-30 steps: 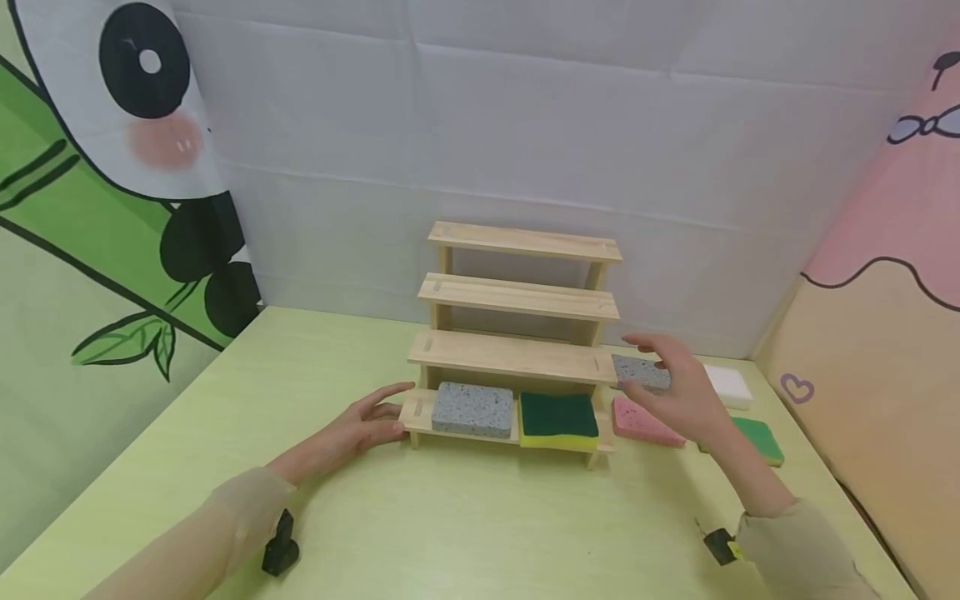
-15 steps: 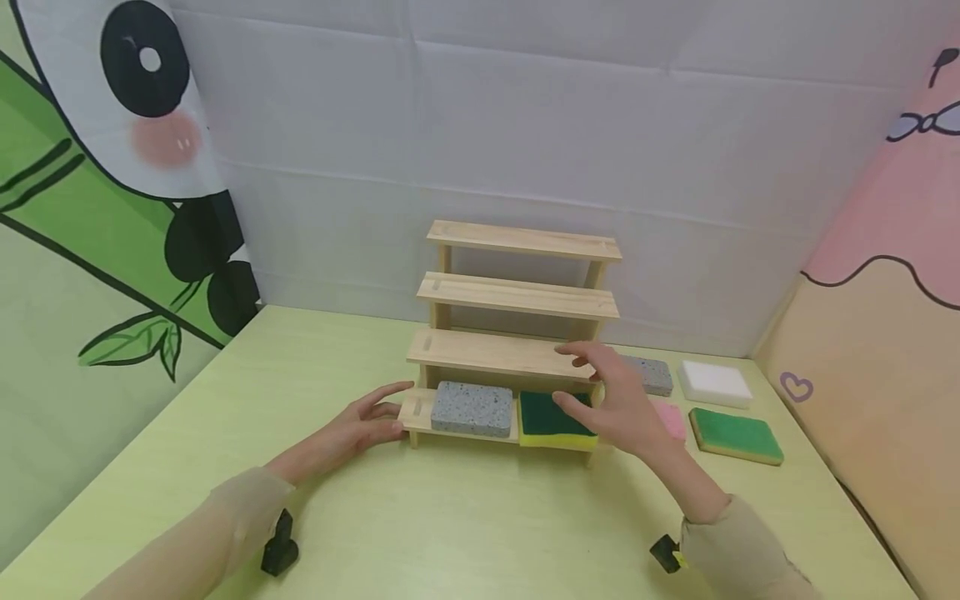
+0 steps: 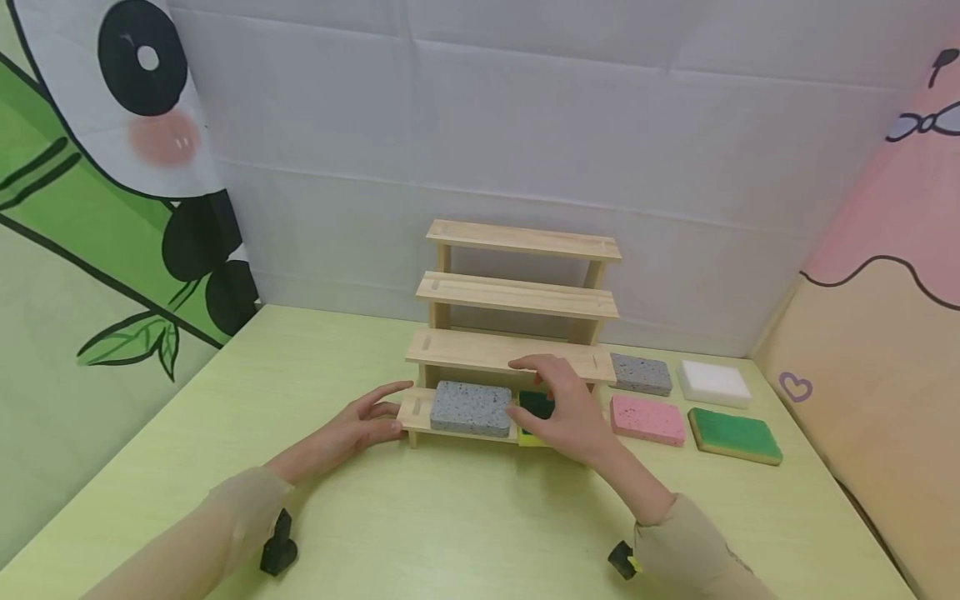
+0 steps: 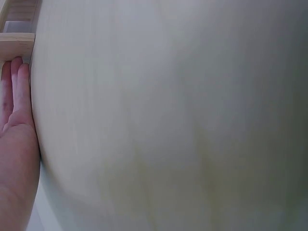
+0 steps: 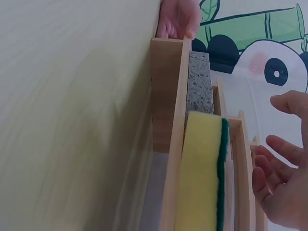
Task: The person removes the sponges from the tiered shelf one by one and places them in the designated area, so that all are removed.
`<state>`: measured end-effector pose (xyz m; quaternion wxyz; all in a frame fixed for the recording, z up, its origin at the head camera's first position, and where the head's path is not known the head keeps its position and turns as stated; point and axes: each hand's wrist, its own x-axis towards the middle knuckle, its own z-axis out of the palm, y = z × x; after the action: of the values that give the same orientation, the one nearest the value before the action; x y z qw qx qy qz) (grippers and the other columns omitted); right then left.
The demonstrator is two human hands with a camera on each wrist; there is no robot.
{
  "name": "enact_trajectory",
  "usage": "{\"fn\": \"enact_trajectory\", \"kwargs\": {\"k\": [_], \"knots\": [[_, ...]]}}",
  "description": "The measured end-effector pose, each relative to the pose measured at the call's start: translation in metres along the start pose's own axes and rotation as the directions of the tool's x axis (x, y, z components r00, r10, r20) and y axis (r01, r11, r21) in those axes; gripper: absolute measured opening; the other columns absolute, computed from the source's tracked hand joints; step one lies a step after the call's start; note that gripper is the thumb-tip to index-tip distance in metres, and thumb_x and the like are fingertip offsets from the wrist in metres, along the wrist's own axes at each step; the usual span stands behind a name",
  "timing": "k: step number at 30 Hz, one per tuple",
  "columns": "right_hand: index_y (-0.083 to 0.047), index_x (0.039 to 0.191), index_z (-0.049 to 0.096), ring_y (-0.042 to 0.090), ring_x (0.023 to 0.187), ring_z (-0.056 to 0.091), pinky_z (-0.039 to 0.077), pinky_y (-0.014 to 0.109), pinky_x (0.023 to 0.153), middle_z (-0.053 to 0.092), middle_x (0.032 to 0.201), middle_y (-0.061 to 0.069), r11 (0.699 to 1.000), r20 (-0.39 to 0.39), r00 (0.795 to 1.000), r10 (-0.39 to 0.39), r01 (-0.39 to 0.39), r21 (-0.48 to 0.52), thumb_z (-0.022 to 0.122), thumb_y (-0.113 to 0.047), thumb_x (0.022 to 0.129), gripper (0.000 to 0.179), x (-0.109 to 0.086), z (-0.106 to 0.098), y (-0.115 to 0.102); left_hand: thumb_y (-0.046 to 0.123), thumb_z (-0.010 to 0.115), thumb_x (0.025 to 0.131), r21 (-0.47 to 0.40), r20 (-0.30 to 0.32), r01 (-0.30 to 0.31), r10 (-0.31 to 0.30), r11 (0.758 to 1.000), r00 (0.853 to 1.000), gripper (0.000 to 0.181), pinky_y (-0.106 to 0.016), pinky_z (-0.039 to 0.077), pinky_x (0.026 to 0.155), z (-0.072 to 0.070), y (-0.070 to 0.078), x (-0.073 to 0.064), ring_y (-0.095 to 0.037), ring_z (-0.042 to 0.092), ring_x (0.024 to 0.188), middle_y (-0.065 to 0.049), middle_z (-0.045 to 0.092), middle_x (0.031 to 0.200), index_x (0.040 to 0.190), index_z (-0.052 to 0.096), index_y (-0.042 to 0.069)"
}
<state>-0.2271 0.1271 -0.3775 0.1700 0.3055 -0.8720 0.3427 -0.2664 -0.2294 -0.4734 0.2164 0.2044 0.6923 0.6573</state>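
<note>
R hand (image 3: pixel 566 417), fingers spread & slightly bent, hovers over the green-and-yellow scouring sponge (image 3: pixel 534 406), clear of it per R wrist view. Sponge sits on bottom tier of 4-tier wooden rack (image 3: pixel 480 350), R of & just beside a speckled grey block (image 3: pixel 471 409). L hand (image 3: pixel 367 425): fingers extended, touching rack's L end. Vs. 0.5 s ago: R hand's shifted L toward the block, so pink speckled sponge (image 3: pixel 647 419) on bench (image 3: pixel 450 525) now shows in full; L hand & rack unchanged.

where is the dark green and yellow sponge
In the head view, the yellow sponge sits right of the grey speckled block, on the right half of the lowest shelf of the wooden rack, partly hidden by the right hand.
</note>
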Motion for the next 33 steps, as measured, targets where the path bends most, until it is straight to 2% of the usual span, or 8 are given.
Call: {"fn": "enact_trajectory", "kwargs": {"k": [6, 10, 15, 24, 33], "knots": [[-0.015, 0.13, 0.059, 0.023, 0.095, 0.054, 0.049, 0.038, 0.077, 0.063, 0.125, 0.002, 1.0, -0.013, 1.0, 0.004, -0.004, 0.016, 0.077, -0.025, 0.085, 0.049, 0.001, 0.011, -0.003, 0.01, 0.054, 0.101, 0.004, -0.01, 0.005, -0.005, 1.0, 1.0, 0.068, -0.025, 0.051, 0.101, -0.001, -0.001, 0.0, -0.013, 0.06, 0.122, -0.009, 0.053, 0.139, 0.158, 0.02, 0.024], [-0.016, 0.13, 0.059, 0.025, 0.09, 0.053, 0.045, 0.033, 0.076, 0.064, 0.117, 0.003, 1.0, -0.006, 1.0, 0.027, -0.027, 0.003, 0.077, -0.027, 0.085, 0.05, 0.002, 0.017, -0.004, 0.01, 0.054, 0.101, 0.006, -0.013, 0.006, -0.006, 1.0, 1.0, 0.068, -0.026, 0.051, 0.101, -0.002, -0.001, 0.001, -0.013, 0.06, 0.122, -0.009, 0.054, 0.138, 0.158, 0.02, 0.024], [-0.018, 0.133, 0.058, 0.025, 0.09, 0.05, 0.039, 0.029, 0.074, 0.063, 0.115, 0.004, 0.998, 0.021, 0.998, 0.067, -0.066, -0.023, 0.076, -0.032, 0.086, 0.052, 0.002, 0.023, -0.002, 0.011, 0.054, 0.101, 0.013, -0.014, 0.008, -0.008, 1.0, 1.0, 0.068, -0.026, 0.051, 0.101, -0.001, -0.002, 0.001, -0.014, 0.06, 0.122, -0.01, 0.053, 0.139, 0.158, 0.02, 0.024], [-0.017, 0.131, 0.059, 0.023, 0.096, 0.053, 0.045, 0.033, 0.08, 0.062, 0.128, 0.0, 0.996, 0.065, 0.994, 0.085, -0.085, -0.004, 0.077, -0.027, 0.086, 0.05, 0.003, 0.031, 0.0, 0.011, 0.053, 0.101, 0.015, -0.008, 0.006, -0.006, 1.0, 1.0, 0.067, -0.027, 0.05, 0.102, -0.002, -0.001, 0.001, -0.015, 0.059, 0.123, -0.011, 0.052, 0.14, 0.158, 0.021, 0.026], [-0.017, 0.132, 0.059, 0.019, 0.096, 0.054, 0.046, 0.035, 0.084, 0.061, 0.126, 0.0, 0.994, 0.095, 0.989, 0.111, -0.109, -0.025, 0.078, -0.028, 0.085, 0.052, 0.003, 0.032, 0.003, 0.009, 0.053, 0.101, 0.0, -0.002, -0.009, 0.009, 1.0, 1.0, 0.068, -0.027, 0.051, 0.101, -0.003, -0.004, 0.002, -0.014, 0.06, 0.121, -0.009, 0.054, 0.137, 0.158, 0.02, 0.022]]}}
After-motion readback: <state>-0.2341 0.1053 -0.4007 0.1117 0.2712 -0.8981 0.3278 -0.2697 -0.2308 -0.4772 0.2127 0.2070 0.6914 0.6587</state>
